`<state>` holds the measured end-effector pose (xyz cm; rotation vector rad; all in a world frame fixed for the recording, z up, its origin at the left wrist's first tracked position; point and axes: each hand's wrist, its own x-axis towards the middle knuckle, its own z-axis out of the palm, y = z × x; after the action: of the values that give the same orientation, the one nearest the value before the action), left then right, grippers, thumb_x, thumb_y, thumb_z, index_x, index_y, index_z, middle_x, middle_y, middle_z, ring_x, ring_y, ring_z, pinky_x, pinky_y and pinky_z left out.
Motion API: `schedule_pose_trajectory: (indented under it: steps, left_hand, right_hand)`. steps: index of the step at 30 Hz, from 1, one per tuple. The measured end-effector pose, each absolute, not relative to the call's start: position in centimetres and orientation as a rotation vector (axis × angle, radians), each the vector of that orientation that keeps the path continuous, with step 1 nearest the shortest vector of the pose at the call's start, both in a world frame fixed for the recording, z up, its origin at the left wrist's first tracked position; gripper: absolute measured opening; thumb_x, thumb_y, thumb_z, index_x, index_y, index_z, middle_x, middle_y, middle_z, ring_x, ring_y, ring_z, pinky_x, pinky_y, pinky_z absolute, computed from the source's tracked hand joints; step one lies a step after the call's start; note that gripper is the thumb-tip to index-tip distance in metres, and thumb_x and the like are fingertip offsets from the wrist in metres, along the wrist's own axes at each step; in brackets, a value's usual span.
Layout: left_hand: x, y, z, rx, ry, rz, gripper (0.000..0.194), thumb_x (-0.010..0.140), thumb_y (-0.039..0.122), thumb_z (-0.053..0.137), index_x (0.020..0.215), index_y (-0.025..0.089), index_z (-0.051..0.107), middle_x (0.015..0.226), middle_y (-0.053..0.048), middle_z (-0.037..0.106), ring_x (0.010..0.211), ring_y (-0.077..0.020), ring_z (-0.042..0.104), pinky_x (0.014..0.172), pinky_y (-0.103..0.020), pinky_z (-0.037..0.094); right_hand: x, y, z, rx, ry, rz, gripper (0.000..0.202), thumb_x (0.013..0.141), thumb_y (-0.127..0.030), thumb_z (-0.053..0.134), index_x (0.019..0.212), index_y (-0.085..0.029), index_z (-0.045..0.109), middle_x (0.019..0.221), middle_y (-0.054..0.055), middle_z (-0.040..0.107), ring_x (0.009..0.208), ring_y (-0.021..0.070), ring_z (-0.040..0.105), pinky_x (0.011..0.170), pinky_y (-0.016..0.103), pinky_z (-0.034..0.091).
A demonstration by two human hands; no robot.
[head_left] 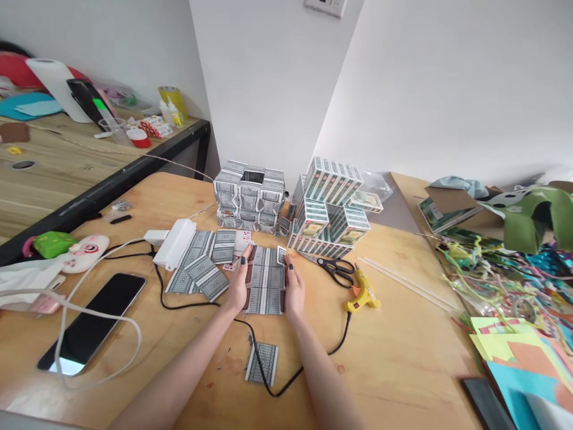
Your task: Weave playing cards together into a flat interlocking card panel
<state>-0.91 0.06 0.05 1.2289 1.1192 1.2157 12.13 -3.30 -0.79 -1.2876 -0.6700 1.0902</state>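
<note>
"White walls (447, 89) stand behind one wooden counter (403, 364), and a second counter (89, 164) sits off at the upper left. What does the head view give you on the near one?"

"One card panel (267, 298), patterned grey, right in the middle, between the two hands."

"How do the hands stand?"

"Left hand (239, 288) is on the panel's left edge, right hand (294, 291) on its right edge, both lightly curled and gripping it from the sides. Both forearms come up from the bottom of the view, slanting inward, with the fingers pointing away from the wearer."

"Anything at the right fingertips?"

"One small white-edged card (282, 255), at the panel's upper right corner. I can't tell whether it's fixed there."

"Count the rest."

"One hollow card structure (249, 203) behind the panel and one stack of card boxes (331, 209) beside it; too tightly packed to number. One pair of scissors (336, 270), one yellow glue gun (363, 294), two thin sticks (407, 283) to the right."

"And on the other side?"

"One phone (96, 316) and one white power block (176, 243). Nearer the wearer, one loose card piece (261, 364) lies between the forearms, with a black cord (286, 387) across it."
</note>
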Motion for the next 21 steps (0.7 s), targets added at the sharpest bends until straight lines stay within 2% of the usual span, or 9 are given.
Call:
schedule_pose_trajectory:
  steps: [6, 12, 17, 21]
  left_hand:
    - [-1.1, 0.0, -0.3, 1.309, 1.13, 1.224, 0.054, 0.09, 0.05, 0.027, 0.13, 0.017, 0.043, 0.14, -0.008, 0.04, 0.132, -0.0208, 0.03, 0.111, -0.039, 0.019]
    - [-1.3, -0.3, 0.3, 1.388, 1.069, 1.262, 0.053, 0.089, 0.047, 0.034, 0.135, 0.02, 0.037, 0.143, -0.007, 0.036, 0.132, -0.0217, 0.03, 0.11, -0.04, 0.02]
    - [-0.6, -0.8, 2.0, 1.418, 1.003, 1.241, 0.049, 0.091, 0.042, 0.028, 0.132, 0.018, 0.04, 0.141, -0.009, 0.039, 0.131, -0.0214, 0.032, 0.109, -0.04, 0.023]
    - [-0.4, 0.5, 2.5, 1.537, 1.051, 1.178, 0.045, 0.09, 0.033, 0.033, 0.131, 0.018, 0.039, 0.136, -0.01, 0.045, 0.127, -0.02, 0.039, 0.105, -0.039, 0.03]
  right_hand:
    - [12.3, -3.3, -0.9, -1.278, -0.646, 1.103, 0.047, 0.078, -0.043, 0.05, 0.12, -0.022, 0.057, 0.131, 0.001, 0.051, 0.126, 0.0215, 0.042, 0.107, 0.039, 0.028]
    - [11.8, -3.4, -0.1, -1.232, -0.734, 1.048, 0.057, 0.069, -0.028, 0.061, 0.125, -0.022, 0.051, 0.133, 0.002, 0.049, 0.124, 0.0228, 0.043, 0.107, 0.04, 0.03]
    - [12.4, -4.1, 0.6, -1.191, -0.739, 0.971, 0.066, 0.065, -0.015, 0.055, 0.13, -0.017, 0.046, 0.137, 0.005, 0.043, 0.127, 0.0216, 0.039, 0.108, 0.039, 0.029]
    - [13.6, -4.6, 0.7, -1.25, -0.7, 0.867, 0.061, 0.064, -0.013, 0.048, 0.125, -0.016, 0.05, 0.135, 0.005, 0.046, 0.128, 0.02, 0.039, 0.109, 0.038, 0.026]
